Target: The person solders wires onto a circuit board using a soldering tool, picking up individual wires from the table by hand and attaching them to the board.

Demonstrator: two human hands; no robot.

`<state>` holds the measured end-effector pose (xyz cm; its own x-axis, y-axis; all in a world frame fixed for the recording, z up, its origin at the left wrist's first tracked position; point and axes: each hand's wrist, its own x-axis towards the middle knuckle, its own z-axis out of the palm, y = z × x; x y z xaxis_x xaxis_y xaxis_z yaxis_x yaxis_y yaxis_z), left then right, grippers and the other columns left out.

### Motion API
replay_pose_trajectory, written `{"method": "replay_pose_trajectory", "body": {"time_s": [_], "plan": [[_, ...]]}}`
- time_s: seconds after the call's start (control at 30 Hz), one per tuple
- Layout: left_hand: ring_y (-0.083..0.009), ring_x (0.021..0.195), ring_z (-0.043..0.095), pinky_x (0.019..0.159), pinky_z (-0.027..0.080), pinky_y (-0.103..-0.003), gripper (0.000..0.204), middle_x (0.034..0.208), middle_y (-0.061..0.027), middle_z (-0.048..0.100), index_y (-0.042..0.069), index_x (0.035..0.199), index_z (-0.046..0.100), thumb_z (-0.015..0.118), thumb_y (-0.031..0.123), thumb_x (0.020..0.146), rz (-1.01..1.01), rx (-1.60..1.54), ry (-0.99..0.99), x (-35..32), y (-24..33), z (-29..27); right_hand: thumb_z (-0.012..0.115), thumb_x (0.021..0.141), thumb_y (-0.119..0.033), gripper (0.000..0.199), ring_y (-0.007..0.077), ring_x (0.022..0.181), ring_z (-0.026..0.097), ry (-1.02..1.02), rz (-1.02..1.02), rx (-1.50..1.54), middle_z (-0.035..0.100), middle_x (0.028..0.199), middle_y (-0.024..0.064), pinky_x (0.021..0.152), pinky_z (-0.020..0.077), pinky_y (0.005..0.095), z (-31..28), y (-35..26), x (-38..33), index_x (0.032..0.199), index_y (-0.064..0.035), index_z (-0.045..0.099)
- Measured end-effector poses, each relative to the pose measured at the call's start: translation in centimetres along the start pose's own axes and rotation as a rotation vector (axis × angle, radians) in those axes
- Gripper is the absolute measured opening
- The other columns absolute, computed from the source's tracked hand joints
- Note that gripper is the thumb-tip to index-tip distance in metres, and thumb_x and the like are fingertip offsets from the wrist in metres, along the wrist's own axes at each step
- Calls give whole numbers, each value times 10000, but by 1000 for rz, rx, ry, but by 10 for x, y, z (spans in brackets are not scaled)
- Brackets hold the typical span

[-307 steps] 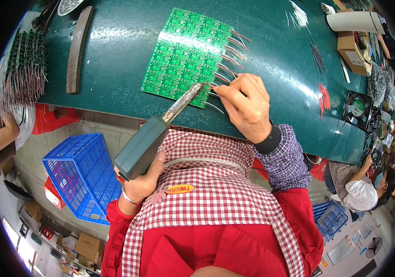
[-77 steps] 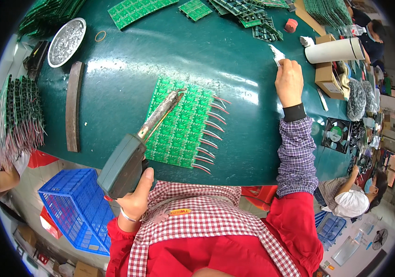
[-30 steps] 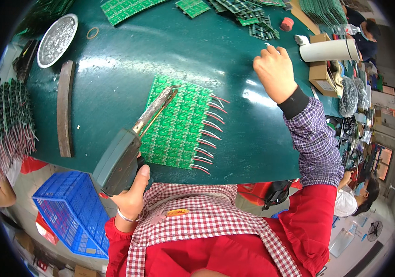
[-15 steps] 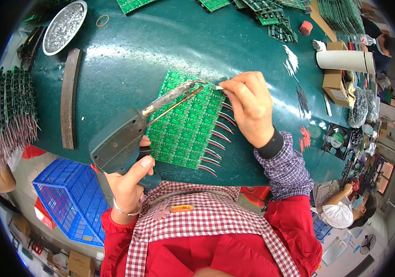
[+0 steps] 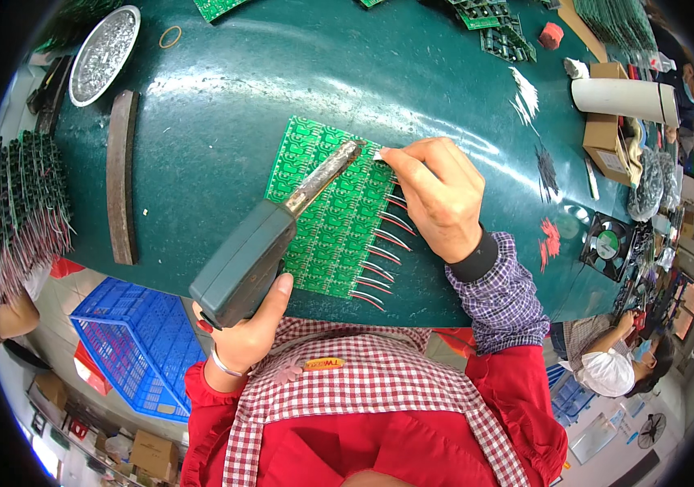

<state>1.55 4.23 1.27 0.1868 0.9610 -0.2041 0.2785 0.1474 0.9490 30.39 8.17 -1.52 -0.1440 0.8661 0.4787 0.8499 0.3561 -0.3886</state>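
Observation:
My left hand (image 5: pixel 256 334) is wrapped round the grip of a dark green soldering gun (image 5: pixel 241 264). The gun's scorched metal tip reaches the upper right edge of a green circuit board panel (image 5: pixel 314 252). Close to that tip, my right hand (image 5: pixel 444 199) pinches a thin wire with a white end (image 5: pixel 378 154) against the panel's edge. Most of this wire is hidden by my fingers. Several red, white and black wires (image 5: pixel 395 221) stick out from the panel's right side below my right hand.
Loose white wires (image 5: pixel 525 96), black wires (image 5: pixel 546 172) and red wires (image 5: pixel 550 241) lie in bunches to the right, beside a small fan (image 5: pixel 607 242). A metal bar (image 5: pixel 122 178) and a metal dish (image 5: pixel 79 85) are at left. A blue crate (image 5: pixel 132 345) stands below the table edge.
The soldering gun has rolled in my left hand, hiding the thin rod beside its barrel. Its tip stays near the panel's upper right edge, and my right hand keeps its pinch there.

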Motion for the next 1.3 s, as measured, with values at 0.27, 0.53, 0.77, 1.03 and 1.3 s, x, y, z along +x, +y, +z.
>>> {"method": "replay_pose_trajectory", "body": {"time_s": [0.27, 0.53, 0.77, 1.03, 1.3], "plan": [[-127, 716, 657, 617, 532, -271, 317, 976, -86, 735, -41, 1191, 734, 814, -23, 885, 51, 72, -23, 2, 4, 0, 734, 759, -14, 249, 220, 734, 622, -25, -12, -10, 629, 824, 30, 634, 492, 355, -2, -2, 3, 996, -90, 738], [-129, 715, 661, 616, 530, -270, 279, 963, -81, 729, -42, 1156, 736, 806, -34, 886, 98, 99, -59, 1, 0, -1, 735, 762, -17, 244, 220, 738, 606, -31, -16, -28, 613, 826, 30, 632, 467, 354, -2, -4, 3, 994, -91, 734], [-150, 785, 682, 696, 549, -297, 256, 970, -71, 746, -26, 1129, 752, 824, 0, 884, 178, 224, -70, 3, 5, -2, 734, 768, -26, 238, 220, 742, 607, -37, -29, -40, 612, 829, 33, 634, 468, 353, -2, -3, 2, 998, -87, 732], [-142, 739, 673, 658, 540, -293, 210, 921, -74, 738, -24, 1078, 742, 817, -10, 883, 126, 159, -36, 0, 6, 0, 730, 761, -33, 252, 218, 745, 610, -48, -27, -55, 614, 835, 32, 637, 472, 352, -3, -6, 3, 1008, -86, 734], [-132, 698, 655, 615, 528, -281, 261, 907, -77, 726, -44, 1136, 731, 803, -36, 886, 162, 141, 9, -4, 3, -1, 797, 716, 46, 333, 244, 732, 635, -56, 4, -43, 644, 833, 48, 616, 500, 370, -6, -8, 4, 1018, -88, 765]]}}
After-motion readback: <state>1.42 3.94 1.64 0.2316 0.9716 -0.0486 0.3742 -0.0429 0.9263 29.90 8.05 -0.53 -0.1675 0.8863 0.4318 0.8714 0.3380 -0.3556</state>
